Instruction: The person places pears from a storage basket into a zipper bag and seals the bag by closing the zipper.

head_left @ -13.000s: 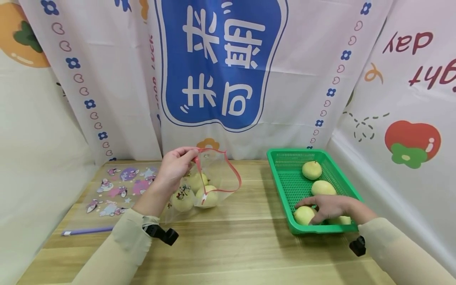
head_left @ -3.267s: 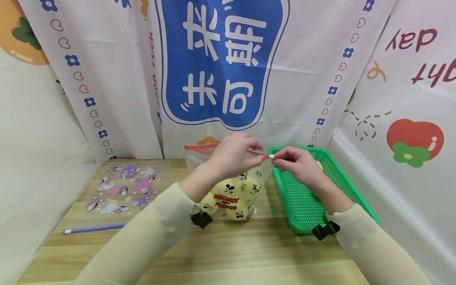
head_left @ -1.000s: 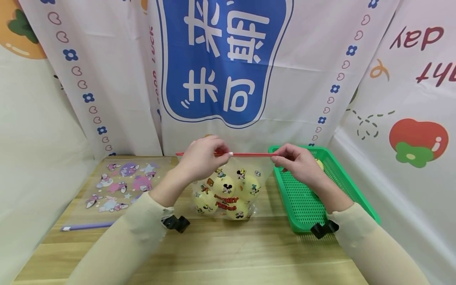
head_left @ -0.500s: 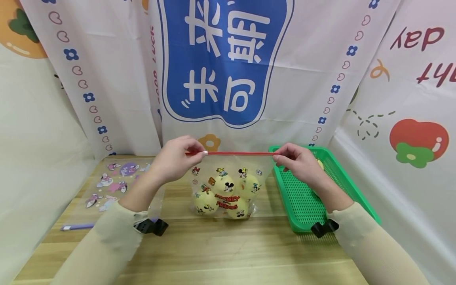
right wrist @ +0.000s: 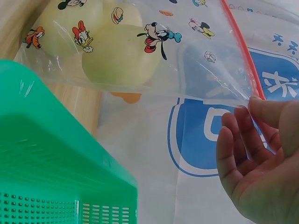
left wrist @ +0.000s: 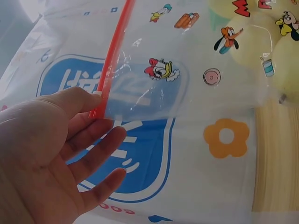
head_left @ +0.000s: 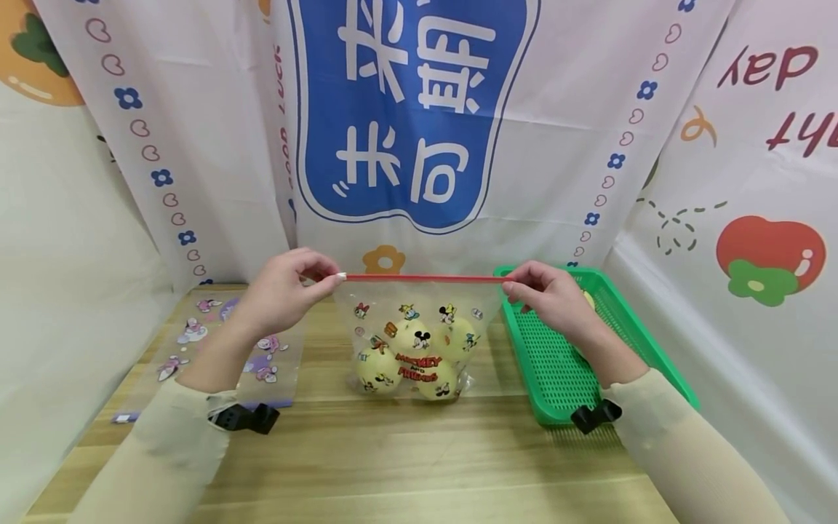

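A clear zip bag [head_left: 419, 295] with cartoon prints and a red zip strip [head_left: 425, 278] stands upright on the table, several pale yellow pears [head_left: 380, 372] inside it. My left hand [head_left: 291, 291] pinches the strip's left end at the white slider [head_left: 342, 276]; the left wrist view shows thumb and forefinger on the slider [left wrist: 96, 94], the other fingers loosely spread. At the strip's right end, my right hand [head_left: 550, 298] pinches the corner between thumb and forefinger. The strip is stretched straight and looks closed along its length.
A green plastic basket [head_left: 543, 415] stands right of the bag, under my right forearm; a pear [head_left: 588, 298] in it is mostly hidden by that hand. On the left, a second printed bag [head_left: 196, 353] with a purple strip [head_left: 281, 403] lies flat, partly under my left arm.
Over the last second my left hand has drawn the slider left from mid-strip to the end. Earlier the bag gaped open and my right hand was at pears in the basket.
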A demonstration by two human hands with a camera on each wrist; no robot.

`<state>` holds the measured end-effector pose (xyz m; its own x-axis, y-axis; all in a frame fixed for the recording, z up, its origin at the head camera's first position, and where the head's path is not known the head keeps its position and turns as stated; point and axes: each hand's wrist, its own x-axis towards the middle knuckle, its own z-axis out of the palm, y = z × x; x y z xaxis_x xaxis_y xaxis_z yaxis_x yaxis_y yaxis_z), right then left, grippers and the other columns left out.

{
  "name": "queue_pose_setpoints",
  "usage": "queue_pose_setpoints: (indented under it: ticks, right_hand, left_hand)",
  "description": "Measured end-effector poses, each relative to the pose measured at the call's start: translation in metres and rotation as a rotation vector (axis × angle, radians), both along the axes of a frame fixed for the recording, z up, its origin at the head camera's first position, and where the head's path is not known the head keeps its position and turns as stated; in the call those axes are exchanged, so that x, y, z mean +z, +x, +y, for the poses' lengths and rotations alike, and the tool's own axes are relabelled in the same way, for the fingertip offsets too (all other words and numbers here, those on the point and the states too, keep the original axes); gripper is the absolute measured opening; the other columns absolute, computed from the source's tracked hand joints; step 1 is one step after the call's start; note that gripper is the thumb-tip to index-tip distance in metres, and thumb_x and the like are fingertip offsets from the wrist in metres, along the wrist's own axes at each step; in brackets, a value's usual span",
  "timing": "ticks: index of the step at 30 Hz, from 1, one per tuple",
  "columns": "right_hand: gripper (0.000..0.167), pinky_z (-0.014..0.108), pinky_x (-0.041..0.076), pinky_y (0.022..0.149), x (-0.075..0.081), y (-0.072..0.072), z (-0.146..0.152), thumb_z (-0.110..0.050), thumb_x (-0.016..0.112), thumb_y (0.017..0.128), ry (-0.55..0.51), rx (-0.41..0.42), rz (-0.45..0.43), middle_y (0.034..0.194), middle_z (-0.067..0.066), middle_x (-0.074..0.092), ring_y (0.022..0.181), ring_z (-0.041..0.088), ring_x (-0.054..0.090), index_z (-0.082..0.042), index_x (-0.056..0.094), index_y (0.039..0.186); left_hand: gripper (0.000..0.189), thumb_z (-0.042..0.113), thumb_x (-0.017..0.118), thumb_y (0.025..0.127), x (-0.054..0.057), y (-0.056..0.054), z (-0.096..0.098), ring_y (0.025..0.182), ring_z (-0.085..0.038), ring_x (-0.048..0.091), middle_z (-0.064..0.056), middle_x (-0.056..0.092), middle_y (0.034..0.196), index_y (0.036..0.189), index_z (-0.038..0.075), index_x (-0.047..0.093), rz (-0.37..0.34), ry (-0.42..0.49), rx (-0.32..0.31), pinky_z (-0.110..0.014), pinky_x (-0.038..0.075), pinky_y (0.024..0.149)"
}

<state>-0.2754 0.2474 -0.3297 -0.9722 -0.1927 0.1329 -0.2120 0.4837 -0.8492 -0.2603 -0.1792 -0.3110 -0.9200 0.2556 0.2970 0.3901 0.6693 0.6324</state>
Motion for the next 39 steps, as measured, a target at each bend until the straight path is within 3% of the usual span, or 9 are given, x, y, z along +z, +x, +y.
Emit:
queue_pose_setpoints:
  ticks: [4,7,11,14,17,23,29,33,39]
  right_hand:
    - [0.028,0.028,0.062,0.078,0.001,0.001,-0.001,-0.033,0.074,0.107,-0.007,0.002,-0.004,0.107,0.016,0.072,0.091,0.02,0.067,-0.007,0.072,0.118]
    - [0.028,0.027,0.062,0.079,0.001,0.001,-0.001,-0.033,0.074,0.107,-0.017,0.007,-0.006,0.106,0.015,0.073,0.095,0.028,0.068,-0.007,0.072,0.119]
    - [0.028,0.027,0.063,0.08,-0.001,0.001,0.0,-0.03,0.074,0.108,-0.034,0.015,0.001,0.105,0.012,0.072,0.099,0.033,0.068,-0.006,0.071,0.12]
    - [0.027,0.027,0.063,0.08,-0.003,0.001,0.001,-0.03,0.073,0.109,-0.04,0.017,0.001,0.106,0.012,0.072,0.097,0.026,0.068,-0.005,0.071,0.121]
    - [0.027,0.027,0.063,0.08,-0.004,0.0,0.0,-0.029,0.072,0.109,-0.046,0.021,-0.002,0.107,0.013,0.072,0.097,0.024,0.069,-0.005,0.07,0.122]
    - [0.028,0.029,0.063,0.082,-0.004,-0.001,-0.001,-0.028,0.071,0.11,-0.061,0.046,-0.028,0.111,0.015,0.073,0.105,0.035,0.07,-0.006,0.07,0.126]
    - [0.03,0.036,0.065,0.087,-0.009,-0.005,0.0,-0.015,0.068,0.108,0.001,0.077,-0.129,0.124,0.016,0.071,0.101,0.021,0.07,-0.001,0.065,0.135]
    - [0.034,0.038,0.065,0.088,-0.017,-0.009,-0.003,-0.015,0.068,0.108,0.071,0.111,-0.202,0.128,0.017,0.072,0.103,0.02,0.07,0.0,0.064,0.139]
    - [0.023,0.033,0.063,0.083,-0.023,-0.014,-0.012,-0.02,0.07,0.107,0.127,0.082,-0.204,0.121,0.014,0.073,0.102,0.023,0.07,-0.006,0.069,0.125]
  left_hand:
    - [0.018,0.024,0.071,0.109,-0.002,0.001,-0.005,0.103,-0.025,0.069,-0.009,0.074,0.113,0.115,0.008,0.078,-0.004,-0.007,0.007,-0.039,0.057,0.092]
    - [0.02,0.027,0.071,0.109,-0.003,0.001,-0.007,0.1,-0.024,0.069,-0.009,0.075,0.112,0.116,0.009,0.077,-0.029,0.004,0.004,-0.033,0.057,0.088]
    - [0.03,0.033,0.072,0.109,-0.01,-0.002,-0.013,0.105,-0.027,0.07,-0.012,0.074,0.118,0.126,0.009,0.072,-0.144,0.078,-0.04,-0.027,0.059,0.086]
    - [0.043,0.034,0.073,0.108,-0.023,-0.008,-0.019,0.118,-0.029,0.069,-0.015,0.071,0.131,0.141,0.007,0.065,-0.253,0.152,-0.097,-0.026,0.059,0.094]
    - [0.047,0.031,0.073,0.108,-0.039,-0.014,-0.021,0.123,-0.028,0.068,-0.016,0.07,0.136,0.146,0.005,0.062,-0.315,0.179,-0.133,-0.027,0.06,0.098]
    - [0.029,0.029,0.07,0.11,-0.058,-0.02,-0.017,0.108,-0.024,0.069,-0.013,0.075,0.125,0.13,0.008,0.074,-0.314,0.201,-0.098,-0.028,0.061,0.09]
    - [0.026,0.028,0.067,0.112,-0.06,-0.02,-0.016,0.105,-0.021,0.07,-0.012,0.077,0.118,0.127,0.008,0.075,-0.297,0.217,-0.086,-0.027,0.06,0.087]
    - [0.026,0.027,0.067,0.112,-0.06,-0.02,-0.014,0.105,-0.021,0.071,-0.01,0.077,0.117,0.128,0.008,0.075,-0.304,0.213,-0.091,-0.027,0.061,0.087]
    - [0.028,0.028,0.067,0.112,-0.061,-0.02,-0.01,0.104,-0.021,0.071,-0.01,0.077,0.117,0.128,0.007,0.074,-0.299,0.216,-0.102,-0.026,0.06,0.086]
